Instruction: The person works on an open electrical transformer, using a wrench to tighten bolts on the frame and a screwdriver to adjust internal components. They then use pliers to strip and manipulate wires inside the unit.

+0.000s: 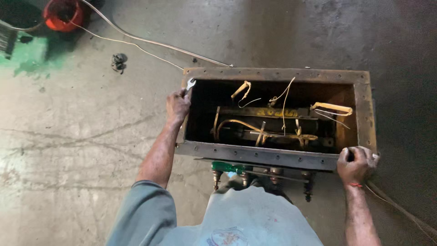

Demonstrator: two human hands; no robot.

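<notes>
Both hands on the open metal tank (273, 155)

The left hand (177, 105) is closed around a spanner (190, 84) at the far left corner; the right hand (356, 165) grips the near right corner, probably for steadying it on the floor (82, 136).

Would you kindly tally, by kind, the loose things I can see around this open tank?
Open rusty metal tank: 1
Wrench in the left hand, at the tank rim: 1
Red bucket: 1
Pale cables on the floor: 2
Total: 5

Concrete floor (82, 136): metal box (277, 156), red bucket (63, 14), cables (150, 42)
</notes>
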